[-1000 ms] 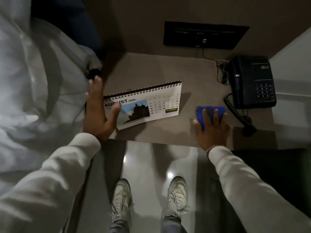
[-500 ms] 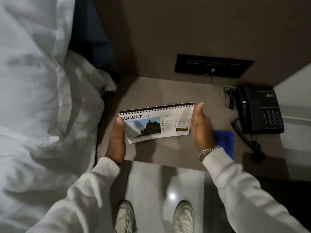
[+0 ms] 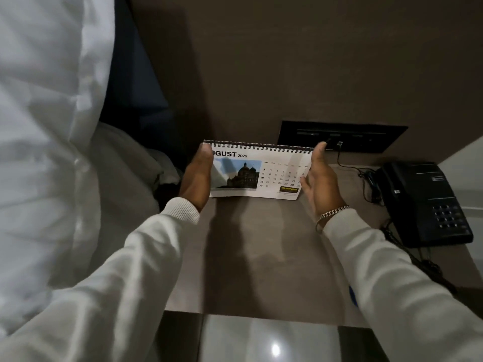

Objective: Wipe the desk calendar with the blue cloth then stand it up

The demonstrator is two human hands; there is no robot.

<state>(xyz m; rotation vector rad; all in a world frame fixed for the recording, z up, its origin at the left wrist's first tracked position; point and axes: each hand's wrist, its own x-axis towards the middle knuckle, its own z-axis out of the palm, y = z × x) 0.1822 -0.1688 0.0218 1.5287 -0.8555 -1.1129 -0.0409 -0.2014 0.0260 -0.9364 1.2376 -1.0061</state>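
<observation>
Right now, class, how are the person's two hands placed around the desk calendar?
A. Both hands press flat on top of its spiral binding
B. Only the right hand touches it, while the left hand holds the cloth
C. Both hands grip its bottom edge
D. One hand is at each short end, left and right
D: the left hand is at the left end of the desk calendar and the right hand is at its right end.

One head-worn wide-angle view looks forward and steeply down from above the desk [image 3: 261, 257], close enough that both sleeves fill the lower corners of the frame. It faces the wall at the top, with the bed [image 3: 47, 126] along the left edge, the phone [image 3: 428, 205] at right and glossy floor [image 3: 274, 340] at the bottom.
</observation>
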